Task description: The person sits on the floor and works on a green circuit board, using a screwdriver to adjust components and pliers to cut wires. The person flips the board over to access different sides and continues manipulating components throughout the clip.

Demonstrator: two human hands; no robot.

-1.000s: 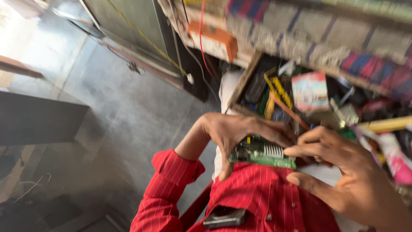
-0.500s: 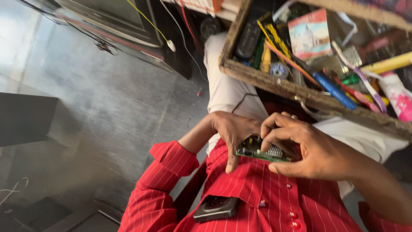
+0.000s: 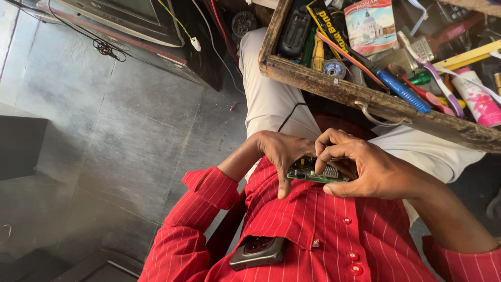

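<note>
- Close against the red striped shirt [image 3: 323, 230], low in the middle of the view, a small green circuit board [image 3: 312, 173] is held between both hands, above the person's lap.
- Left hand [image 3: 279, 154]: its fingers are closed around the board's left end, thumb pointing down over the shirt front and the other fingers curled behind the board.
- Right hand [image 3: 365, 169]: its fingers are bent down onto the top of the board, fingertips pinching or pressing at a small ribbed part there; what exactly they pinch is too small to tell.
- Far and to the right, a worn wooden drawer [image 3: 365, 102] stands open over the knees, crowded with tools: a blue-handled screwdriver [image 3: 399, 89], a toothbrush [image 3: 436, 78], a pink tube [image 3: 477, 99], a printed carton [image 3: 370, 26] and a dark remote control [image 3: 295, 28].
- Near the bottom, a dark phone [image 3: 258, 251] sits in the shirt pocket.
- To the left, grey floor tiles [image 3: 120, 130] lie well below, with a dark cabinet [image 3: 156, 36] and loose wires at the far edge.
- Risks, as a judgement: the board rests on no desk, so a slip of the left hand's hold could drop it to the hard floor. Hard pressure from the right fingertips could bend pins or crack a solder joint. The drawer's metal handle [image 3: 373, 117] hangs just beyond the knuckles and could catch them if the hands rise.
</note>
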